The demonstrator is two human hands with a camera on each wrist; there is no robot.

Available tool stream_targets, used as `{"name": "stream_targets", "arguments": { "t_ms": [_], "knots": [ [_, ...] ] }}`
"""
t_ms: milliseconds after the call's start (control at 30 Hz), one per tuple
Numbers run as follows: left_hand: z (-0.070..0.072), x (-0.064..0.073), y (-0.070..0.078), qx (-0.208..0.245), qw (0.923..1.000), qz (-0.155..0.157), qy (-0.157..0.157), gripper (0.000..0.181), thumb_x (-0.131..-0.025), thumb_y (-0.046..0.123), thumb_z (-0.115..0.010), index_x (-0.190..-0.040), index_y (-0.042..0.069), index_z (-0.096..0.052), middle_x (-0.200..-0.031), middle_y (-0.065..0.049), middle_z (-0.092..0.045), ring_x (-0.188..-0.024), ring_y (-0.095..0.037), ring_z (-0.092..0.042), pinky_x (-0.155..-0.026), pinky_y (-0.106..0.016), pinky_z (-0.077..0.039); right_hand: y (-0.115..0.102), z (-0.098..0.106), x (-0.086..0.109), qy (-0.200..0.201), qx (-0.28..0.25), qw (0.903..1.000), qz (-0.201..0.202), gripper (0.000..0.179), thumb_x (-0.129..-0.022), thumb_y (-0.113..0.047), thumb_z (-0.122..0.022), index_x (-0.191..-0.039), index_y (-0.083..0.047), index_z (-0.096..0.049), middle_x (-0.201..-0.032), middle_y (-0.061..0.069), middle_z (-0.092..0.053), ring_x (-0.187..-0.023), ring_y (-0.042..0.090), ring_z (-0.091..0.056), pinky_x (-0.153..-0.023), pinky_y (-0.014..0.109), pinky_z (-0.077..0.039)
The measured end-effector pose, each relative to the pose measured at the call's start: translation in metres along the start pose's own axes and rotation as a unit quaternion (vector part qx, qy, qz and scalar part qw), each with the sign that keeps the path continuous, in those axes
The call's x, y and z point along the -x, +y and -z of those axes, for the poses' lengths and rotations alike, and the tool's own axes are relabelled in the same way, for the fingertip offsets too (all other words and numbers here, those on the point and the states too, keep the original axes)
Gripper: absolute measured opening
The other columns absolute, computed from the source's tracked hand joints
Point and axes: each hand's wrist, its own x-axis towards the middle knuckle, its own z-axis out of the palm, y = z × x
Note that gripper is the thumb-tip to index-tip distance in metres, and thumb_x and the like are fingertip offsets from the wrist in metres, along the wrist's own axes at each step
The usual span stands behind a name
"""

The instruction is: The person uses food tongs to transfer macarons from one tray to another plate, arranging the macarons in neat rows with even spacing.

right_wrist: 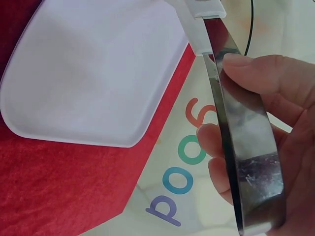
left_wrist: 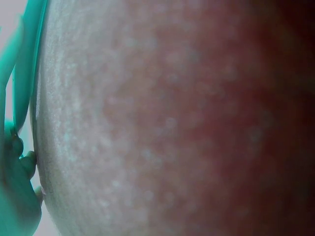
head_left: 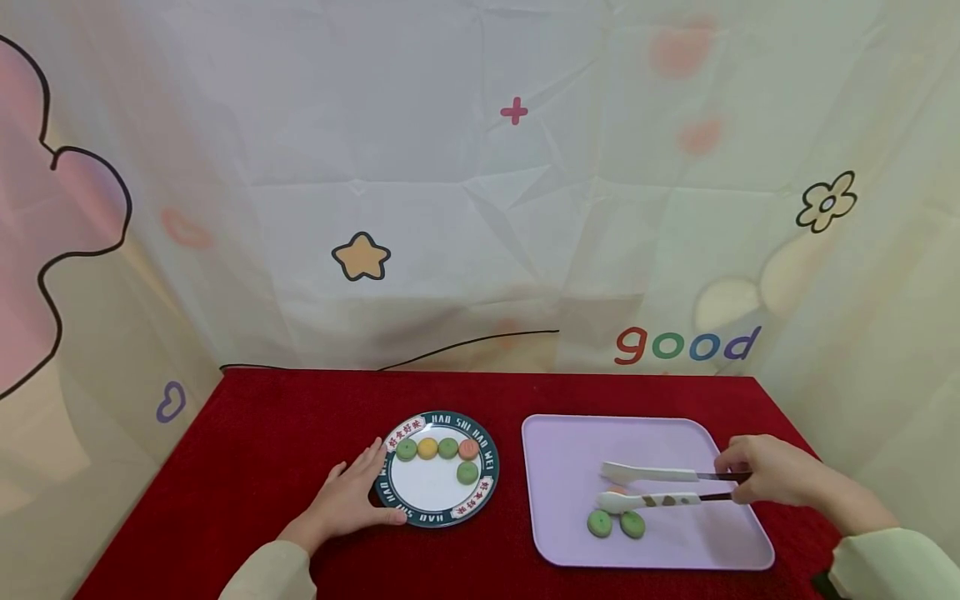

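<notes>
1. Head view: here, at the right of the frame, the right hand [head_left: 772,473] grips the tongs [head_left: 662,475] by their dark handle, white arms parted above the lilac tray [head_left: 566,475]. A pink macaron-like piece [head_left: 618,490] peeks out between them, lower right; contact, I can't tell. It looks small, light and possibly crumbly: a gentle squeeze low on its sides seems best. Over at lower centre, the left hand [head_left: 348,497] rests with fingers spread on the rim of the plate [head_left: 427,487], clasping nothing.

2. Left wrist view: mostly blur! Some green-tinted fingers show at the left edge; their grip, I can't tell from this one.

3. Right wrist view: the thumb lies on one side of a polished metal handle, fingers on the other, right of frame. That metal looks springy and a touch slippery; mid-handle seems a sound hold.
</notes>
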Motion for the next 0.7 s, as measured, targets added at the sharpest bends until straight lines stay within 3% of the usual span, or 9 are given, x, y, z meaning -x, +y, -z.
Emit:
{"name": "stream_targets", "arguments": {
  "t_ms": [533,700],
  "knots": [
    [0.0005,-0.0011,0.0013,0.001,0.9999,0.009,-0.007,0.113,-0.057,0.071,-0.061,-0.142,0.011,-0.018,-0.148,-0.008,-0.017,-0.134,-0.027,-0.020,-0.103,-0.058,-0.014,0.0028,0.0007,0.0037,0.014,-0.003,0.9992,0.038,0.016,-0.065,-0.011,-0.074,-0.079,-0.018,-0.070,-0.069,-0.007,-0.051,-0.060,0.003,-0.044,-0.051,0.018,-0.040],
    [-0.0004,-0.0013,0.0003,-0.001,1.0000,0.008,-0.005,0.113,-0.057,0.072,-0.061,-0.142,0.011,-0.018,-0.148,-0.008,-0.017,-0.134,-0.027,-0.020,-0.103,-0.058,-0.014,0.0017,-0.0002,0.0038,0.022,0.006,0.9992,0.033,0.015,-0.065,-0.012,-0.074,-0.079,-0.018,-0.070,-0.068,-0.008,-0.050,-0.059,0.002,-0.044,-0.051,0.018,-0.039]
  ]
}}
